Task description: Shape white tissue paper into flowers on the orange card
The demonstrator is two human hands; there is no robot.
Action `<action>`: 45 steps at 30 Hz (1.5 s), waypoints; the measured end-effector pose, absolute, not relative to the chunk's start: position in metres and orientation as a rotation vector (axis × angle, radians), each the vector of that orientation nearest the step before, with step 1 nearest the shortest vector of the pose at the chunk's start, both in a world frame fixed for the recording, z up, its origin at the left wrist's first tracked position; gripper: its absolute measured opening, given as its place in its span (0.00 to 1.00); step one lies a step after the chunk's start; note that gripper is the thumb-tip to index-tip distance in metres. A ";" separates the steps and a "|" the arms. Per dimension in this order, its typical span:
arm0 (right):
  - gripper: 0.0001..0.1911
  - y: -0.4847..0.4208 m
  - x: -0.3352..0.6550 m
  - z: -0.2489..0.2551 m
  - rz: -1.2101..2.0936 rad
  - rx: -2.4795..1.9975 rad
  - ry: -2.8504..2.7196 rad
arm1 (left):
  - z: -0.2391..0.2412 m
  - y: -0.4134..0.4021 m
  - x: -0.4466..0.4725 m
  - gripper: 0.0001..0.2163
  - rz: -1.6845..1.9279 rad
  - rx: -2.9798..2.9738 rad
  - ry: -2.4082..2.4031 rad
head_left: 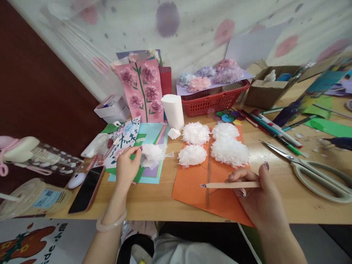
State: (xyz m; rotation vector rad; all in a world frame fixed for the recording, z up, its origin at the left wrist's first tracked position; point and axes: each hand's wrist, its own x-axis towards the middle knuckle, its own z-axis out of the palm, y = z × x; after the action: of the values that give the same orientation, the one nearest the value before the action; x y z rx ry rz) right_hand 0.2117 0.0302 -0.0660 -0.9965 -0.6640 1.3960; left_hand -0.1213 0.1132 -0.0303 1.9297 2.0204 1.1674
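My left hand (128,165) is closed in a pinch at the edge of a crumpled piece of white tissue paper (152,156), above the coloured paper sheets (154,179). In my right hand (261,198) lies a pale wooden pencil (231,185), gripped by the fingers, its dark tip pointing left. Below the pencil is an orange sheet (189,187) with a crease down its middle. Several fluffy white paper flowers (195,132) rest on the upper part of that sheet.
A roll of white tissue (173,112) stands behind the flowers, near a red basket (211,102). Scissors (310,172) and markers (277,132) lie at the right. A phone (87,189), a plastic cup (35,198) and a pink flower card (141,91) are on the left.
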 end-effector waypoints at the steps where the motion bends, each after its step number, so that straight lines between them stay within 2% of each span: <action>1: 0.33 0.030 0.211 -0.065 1.386 -1.000 -0.650 | -0.031 0.114 -0.123 0.14 1.169 1.864 1.996; 6: 0.31 0.025 0.212 -0.064 1.394 -0.974 -0.606 | -0.031 0.114 -0.124 0.12 1.176 1.762 1.937; 10: 0.30 0.023 0.215 -0.068 1.434 -0.928 -0.592 | -0.024 0.099 -0.108 0.09 1.223 2.137 1.915; 13: 0.29 0.023 0.215 -0.069 1.424 -0.918 -0.573 | -0.023 0.087 -0.093 0.06 0.968 2.392 1.810; 16: 0.29 0.025 0.213 -0.068 1.420 -0.910 -0.587 | -0.028 0.082 -0.085 0.11 0.690 2.473 1.878; 19: 0.27 0.025 0.211 -0.066 1.403 -0.905 -0.612 | -0.033 0.086 -0.083 0.07 0.578 2.506 1.905; 23: 0.29 0.026 0.207 -0.061 1.361 -0.953 -0.626 | -0.032 0.086 -0.079 0.07 0.836 2.395 1.856; 27: 0.31 0.028 0.201 -0.062 1.370 -0.964 -0.672 | -0.025 0.067 -0.061 0.07 1.122 2.014 1.582; 31: 0.32 0.026 0.196 -0.065 1.359 -0.967 -0.705 | -0.021 0.041 -0.036 0.07 1.173 1.765 1.525; 37: 0.31 0.022 0.196 -0.068 1.326 -0.982 -0.760 | -0.023 0.027 -0.016 0.04 1.219 1.967 1.399; 40: 0.31 0.022 0.197 -0.069 1.301 -1.006 -0.789 | -0.024 0.032 -0.023 0.03 1.256 1.854 1.455; 45: 0.32 0.021 0.193 -0.067 1.258 -1.052 -0.892 | -0.025 0.039 -0.044 0.09 1.201 1.491 1.553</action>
State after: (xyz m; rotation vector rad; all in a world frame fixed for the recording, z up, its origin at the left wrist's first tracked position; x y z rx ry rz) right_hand 0.1931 0.0214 -0.0673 -1.0520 -0.8915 1.2580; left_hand -0.0437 0.0386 -0.0247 1.4905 1.5529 1.2015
